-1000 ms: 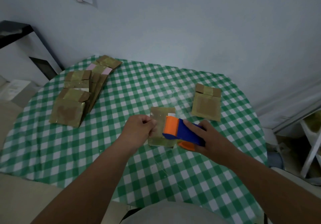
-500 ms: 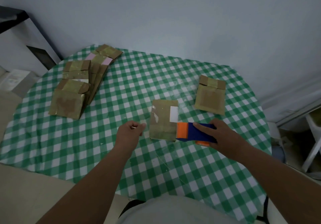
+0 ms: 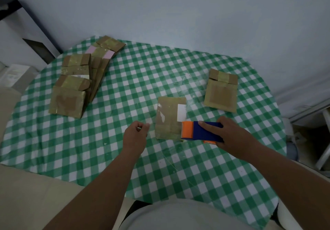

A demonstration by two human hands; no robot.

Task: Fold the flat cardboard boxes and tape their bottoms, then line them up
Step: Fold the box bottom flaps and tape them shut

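Note:
A flat brown cardboard box (image 3: pixel 168 119) with a white label lies in the middle of the green checked table (image 3: pixel 125 90). My right hand (image 3: pixel 230 135) grips a blue and orange tape dispenser (image 3: pixel 198 131) whose orange end lies at the box's near right corner. Just left of the box, my left hand (image 3: pixel 135 134) has curled fingers pinching what looks like the end of a clear tape strip (image 3: pixel 150 131) that runs toward the box. Another taped box (image 3: pixel 221 91) lies flat at the right. A pile of flat boxes (image 3: pixel 75 85) sits at the far left.
A wall stands close behind the table. A dark-edged white cabinet (image 3: pixel 21 33) is at the far left. White furniture legs (image 3: pixel 323 140) stand past the table's right edge. Open cloth lies between the pile and the middle box.
My left hand has drawn away from the middle box to the left, still pinched. The dispenser has come down from over the box to its near right corner.

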